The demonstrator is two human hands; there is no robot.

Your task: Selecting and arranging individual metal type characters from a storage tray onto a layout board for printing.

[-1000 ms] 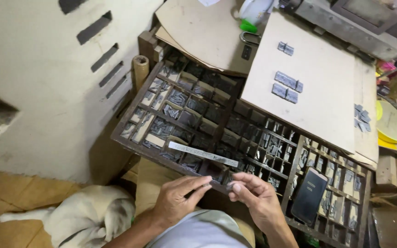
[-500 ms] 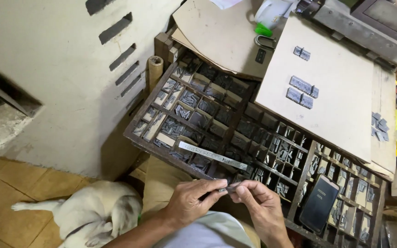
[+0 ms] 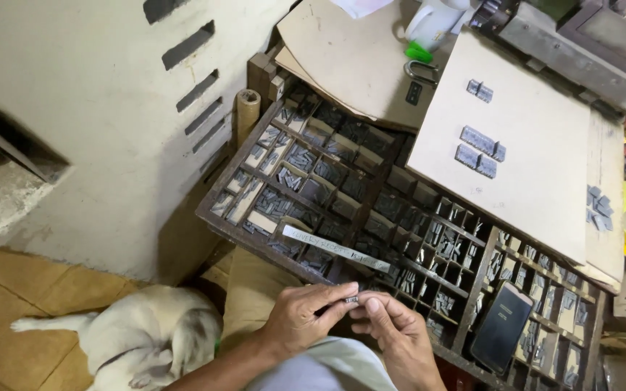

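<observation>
My left hand [image 3: 304, 316] and my right hand [image 3: 398, 334] meet over my lap and pinch a short row of small metal type pieces [image 3: 350, 299] between thumbs and fingertips. Just beyond them lies a dark wooden type case [image 3: 356, 177] with many small compartments full of grey metal type. A long thin metal strip [image 3: 336, 248] rests across the case's near compartments, a little above my hands.
A pale board [image 3: 530, 174] with a few set type blocks [image 3: 478, 150] covers the case's right part. A black phone [image 3: 501, 326] lies on the near right compartments. A white dog [image 3: 143, 334] lies on the tiled floor at lower left, by a pale wall [image 3: 96, 108].
The view has shifted so the dog shows more fully. My hands have drawn closer together over the small type pieces.
</observation>
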